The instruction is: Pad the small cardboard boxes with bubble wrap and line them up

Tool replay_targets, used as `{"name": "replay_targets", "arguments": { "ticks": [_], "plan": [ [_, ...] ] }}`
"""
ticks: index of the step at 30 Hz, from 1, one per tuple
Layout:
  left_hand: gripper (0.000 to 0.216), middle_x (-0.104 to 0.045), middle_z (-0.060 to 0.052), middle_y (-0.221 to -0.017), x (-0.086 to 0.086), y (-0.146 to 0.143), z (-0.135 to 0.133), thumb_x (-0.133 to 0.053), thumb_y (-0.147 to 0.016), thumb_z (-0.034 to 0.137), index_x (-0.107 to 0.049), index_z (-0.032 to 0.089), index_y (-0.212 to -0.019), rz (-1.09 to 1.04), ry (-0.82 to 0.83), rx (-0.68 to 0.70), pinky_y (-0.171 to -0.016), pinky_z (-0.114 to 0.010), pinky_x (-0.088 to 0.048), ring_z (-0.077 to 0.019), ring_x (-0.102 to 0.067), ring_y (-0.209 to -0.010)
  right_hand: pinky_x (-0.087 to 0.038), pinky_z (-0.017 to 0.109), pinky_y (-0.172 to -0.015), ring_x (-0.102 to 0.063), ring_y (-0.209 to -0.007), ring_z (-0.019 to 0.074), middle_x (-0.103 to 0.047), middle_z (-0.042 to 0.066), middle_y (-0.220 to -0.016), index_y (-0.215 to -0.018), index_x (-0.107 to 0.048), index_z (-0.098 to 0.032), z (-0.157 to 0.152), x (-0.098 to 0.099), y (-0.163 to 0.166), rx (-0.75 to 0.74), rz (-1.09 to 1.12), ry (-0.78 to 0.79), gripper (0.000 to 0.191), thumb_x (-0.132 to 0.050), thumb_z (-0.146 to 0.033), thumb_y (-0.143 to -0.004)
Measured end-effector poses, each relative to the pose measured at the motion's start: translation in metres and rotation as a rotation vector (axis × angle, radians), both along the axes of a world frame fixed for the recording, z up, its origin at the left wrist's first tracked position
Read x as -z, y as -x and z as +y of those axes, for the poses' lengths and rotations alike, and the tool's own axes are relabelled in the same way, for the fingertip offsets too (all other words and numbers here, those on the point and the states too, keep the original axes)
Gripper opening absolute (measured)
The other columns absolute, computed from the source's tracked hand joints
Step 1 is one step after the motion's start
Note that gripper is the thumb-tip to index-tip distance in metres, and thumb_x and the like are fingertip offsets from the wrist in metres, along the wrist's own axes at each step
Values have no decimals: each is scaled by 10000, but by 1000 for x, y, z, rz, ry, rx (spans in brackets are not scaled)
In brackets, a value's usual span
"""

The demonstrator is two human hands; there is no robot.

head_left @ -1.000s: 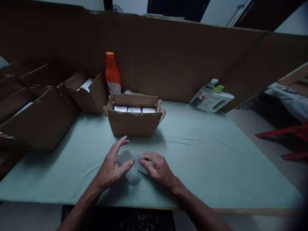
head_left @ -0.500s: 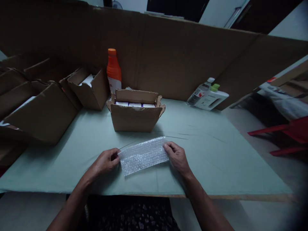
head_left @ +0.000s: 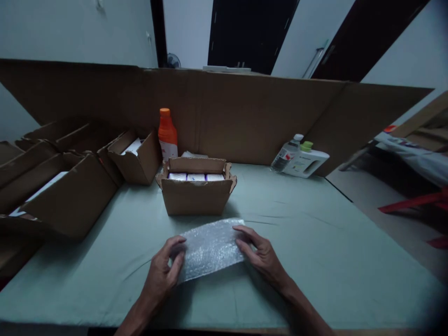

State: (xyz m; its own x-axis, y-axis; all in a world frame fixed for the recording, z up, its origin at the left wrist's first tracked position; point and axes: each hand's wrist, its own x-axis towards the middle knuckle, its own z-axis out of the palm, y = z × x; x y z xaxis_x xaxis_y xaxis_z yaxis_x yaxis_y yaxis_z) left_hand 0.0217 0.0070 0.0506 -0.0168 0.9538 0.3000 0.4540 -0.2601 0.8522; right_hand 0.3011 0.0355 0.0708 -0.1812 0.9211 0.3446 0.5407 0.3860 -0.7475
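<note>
A flat, clear piece of bubble wrap (head_left: 212, 249) lies slantwise between my two hands, above the near part of the cloth. My left hand (head_left: 164, 263) holds its left end, with thumb and forefinger curled at the edge. At the right end, my right hand (head_left: 261, 254) holds the wrap, its forefinger and thumb over the top face. Just beyond the wrap stands an open cardboard box (head_left: 196, 198), and white packs with purple edges (head_left: 196, 177) show in a row inside it.
Open cardboard boxes (head_left: 73, 200) crowd the left side, with a smaller box (head_left: 136, 161) beside an orange bottle (head_left: 168, 133). At back right, a clear bottle (head_left: 287, 154) and a white jug (head_left: 308, 161) lean together. A cardboard wall (head_left: 238, 116) closes the far side of the cloth-covered table (head_left: 315, 261).
The camera has tilted up, so everything sits lower in view. Both hands have shifted their grip on the bubble wrap, with thumbs and forefingers reaching further over its ends.
</note>
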Motion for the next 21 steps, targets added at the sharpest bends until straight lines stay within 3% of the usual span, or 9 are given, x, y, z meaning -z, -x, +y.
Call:
{"name": "replay_targets", "arguments": {
  "ticks": [4, 7, 9, 12, 14, 17, 21],
  "plan": [
    [191, -740, -15, -813, -80, 18, 35, -552, -894, 215, -713, 224, -793, 46, -321, 71, -746, -237, -544, -146, -696, -785, -591, 295, -822, -736, -878, 184, -782, 30, -939, -971, -758, -244, 27, -66, 4, -42, 74, -319, 182, -595, -192, -911],
    [195, -762, -38, -932, -135, 26, 85, -549, -883, 230, -743, 208, -881, 178, -423, 23, -844, -278, -537, -170, -696, -891, -573, 298, -843, -724, -921, 182, -781, 40, -1002, -1010, -752, -214, 75, -109, 14, 18, 64, -452, 184, -592, -208, -920],
    [267, -753, -60, -1014, -158, 28, 124, -503, -874, 240, -748, 184, -964, 307, -369, -24, -873, -297, -527, -187, -683, -941, -561, 303, -833, -720, -939, 191, -779, 55, -1060, -1066, -751, -192, 115, -128, 21, -2, -30, -380, 225, -589, -223, -914],
    [404, -744, -89, -1047, -168, 29, 176, -430, -856, 207, -732, 147, -1117, 571, -16, -3, -815, -288, -518, -191, -675, -912, -524, 296, -845, -718, -971, 209, -786, 62, -1070, -1105, -765, -188, 167, -142, 29, -78, -350, -99, 264, -603, -200, -897],
    [408, -756, -88, -951, -164, 28, 200, -468, -802, 187, -756, 140, -1087, 705, 172, 74, -745, -277, -506, -192, -674, -826, -492, 273, -820, -713, -1001, 218, -789, 60, -1073, -1124, -774, -209, 189, -145, 35, -147, -638, 57, 300, -602, -167, -881],
    [314, -742, -48, -747, -154, 21, 220, -555, -671, 159, -798, 165, -871, 817, 329, 233, -642, -247, -467, -169, -643, -668, -439, 249, -710, -714, -968, 225, -794, 58, -1025, -1083, -796, -229, 203, -146, 45, -244, -932, 160, 329, -606, -130, -834],
    [254, -687, -18, -613, -147, 12, 231, -554, -651, 193, -777, 190, -772, 937, 474, 393, -562, -233, -417, -149, -589, -562, -375, 245, -629, -702, -822, 198, -783, 34, -835, -940, -814, -230, 206, -144, 54, -339, -1014, 229, 266, -651, -112, -767]
  ]
}}
